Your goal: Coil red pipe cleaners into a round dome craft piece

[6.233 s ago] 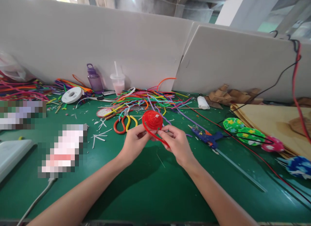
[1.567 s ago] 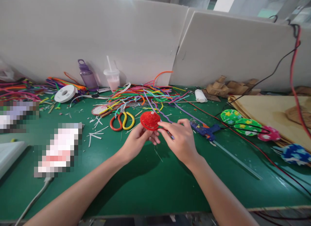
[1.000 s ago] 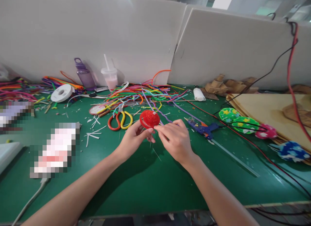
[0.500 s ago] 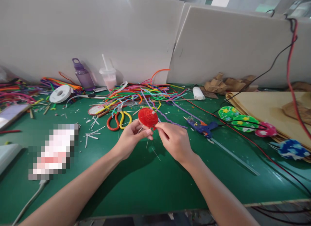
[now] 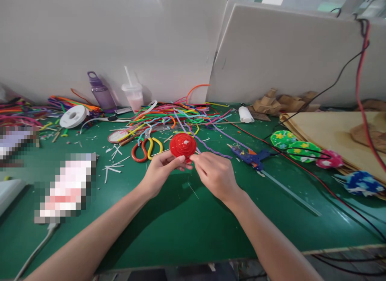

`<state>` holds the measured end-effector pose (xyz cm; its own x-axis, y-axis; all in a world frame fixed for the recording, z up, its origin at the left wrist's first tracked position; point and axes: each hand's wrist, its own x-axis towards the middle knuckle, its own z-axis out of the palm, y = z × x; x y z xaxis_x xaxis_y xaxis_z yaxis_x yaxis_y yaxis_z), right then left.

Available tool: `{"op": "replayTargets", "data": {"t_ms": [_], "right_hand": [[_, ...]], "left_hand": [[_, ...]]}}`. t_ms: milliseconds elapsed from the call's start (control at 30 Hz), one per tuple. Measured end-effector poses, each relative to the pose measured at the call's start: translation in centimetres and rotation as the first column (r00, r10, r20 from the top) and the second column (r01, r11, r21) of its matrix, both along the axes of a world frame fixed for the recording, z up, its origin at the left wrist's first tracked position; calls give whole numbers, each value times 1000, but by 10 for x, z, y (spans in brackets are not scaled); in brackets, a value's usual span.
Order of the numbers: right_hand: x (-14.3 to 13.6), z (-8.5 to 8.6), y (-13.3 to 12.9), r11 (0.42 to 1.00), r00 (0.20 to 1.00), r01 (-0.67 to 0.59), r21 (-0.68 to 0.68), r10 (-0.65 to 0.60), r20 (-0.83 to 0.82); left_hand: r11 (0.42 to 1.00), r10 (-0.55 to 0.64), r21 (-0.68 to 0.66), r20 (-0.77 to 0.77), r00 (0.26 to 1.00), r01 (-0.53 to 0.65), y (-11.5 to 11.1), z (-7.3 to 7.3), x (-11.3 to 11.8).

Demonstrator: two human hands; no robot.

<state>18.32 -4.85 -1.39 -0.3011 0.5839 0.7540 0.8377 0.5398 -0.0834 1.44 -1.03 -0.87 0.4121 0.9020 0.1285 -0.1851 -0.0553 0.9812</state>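
A round coil of red pipe cleaner (image 5: 181, 145) with a small whitish spot in its middle is held above the table, its coiled face towards me. My left hand (image 5: 163, 168) grips its lower left edge, thumb in front and fingers behind. At the lower right edge, my right hand (image 5: 214, 172) has its fingers closed in a pinch on what looks like the coil's red end. Those fingertips partly hide it. Just left of the coil lie scissors (image 5: 139, 153) with one red and one yellow handle.
Behind the coil spreads a heap of colourful pipe cleaners (image 5: 181, 116). To the right lies a blue glue gun (image 5: 251, 157) with a long glue stick and cable. Fuzzy flowered pieces (image 5: 303, 151) rest farther right. A cup (image 5: 133, 96), bottle (image 5: 102, 94) and ribbon spool (image 5: 73, 116) stand at back left.
The red coil has turned to face me more squarely. My left thumb has moved up onto its lower edge, and the thin strands below it no longer show. My right hand stays at its edge.
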Motion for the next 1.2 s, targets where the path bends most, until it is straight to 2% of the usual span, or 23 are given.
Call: {"op": "replayTargets", "data": {"t_ms": [133, 267, 433, 533, 733, 1033, 1200], "right_hand": [[1, -1, 0, 997, 996, -52, -62, 47, -75], [0, 1, 1, 981, 963, -145, -133, 109, -246], [-2, 4, 0, 971, 938, -140, -196, 67, -339], [-3, 3, 0, 978, 953, -110, -177, 52, -299], [-2, -2, 1, 994, 987, -90, -63, 80, -140], [-1, -4, 2, 999, 999, -22, -23, 23, 34], [0, -4, 2, 1000, 997, 8, 19, -9, 79]], "left_hand": [[1000, 3, -18, 15, 1000, -2, 0, -1, 0], [999, 37, 38, -28, 999, -36, 1, -2, -1], [994, 70, 92, -83, 994, -62, 0, -1, 0], [995, 71, 75, -55, 996, -67, -1, -2, 2], [993, 38, -114, 24, 999, -35, -1, -4, 3], [988, 8, -157, 13, 1000, -6, 2, -6, 2], [988, -27, -152, -28, 999, 22, 2, -4, 2]]}}
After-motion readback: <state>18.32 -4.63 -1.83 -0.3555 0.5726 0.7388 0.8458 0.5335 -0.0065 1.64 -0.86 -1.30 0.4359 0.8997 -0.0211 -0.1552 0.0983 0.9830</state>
